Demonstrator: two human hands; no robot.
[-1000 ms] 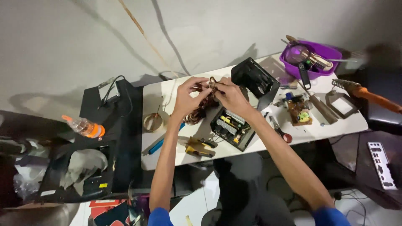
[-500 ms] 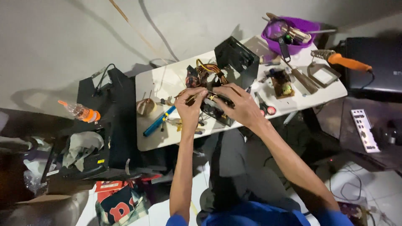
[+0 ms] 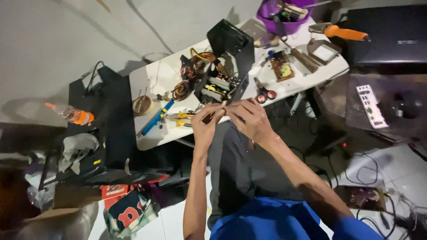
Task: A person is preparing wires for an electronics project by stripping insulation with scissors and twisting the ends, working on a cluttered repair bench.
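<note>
Nearest, the left hand [image 3: 205,122] and right hand [image 3: 250,118] meet just over the near edge of the white desk [image 3: 153,135], both in a closed grip on a small brownish part [image 3: 209,117] held up between the fingertips, close enough to be seen and worked. Just beyond lies the opened power supply [image 3: 222,82], wires spilled leftward. Red-handled cutters [image 3: 264,93] rest beside it, within reach. Farthest, a purple bowl [image 3: 284,20] gathers odd tools

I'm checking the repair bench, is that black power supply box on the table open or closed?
Open. The black power supply box has its cover raised, exposing coils, components and a bundle of coloured wires.
</note>
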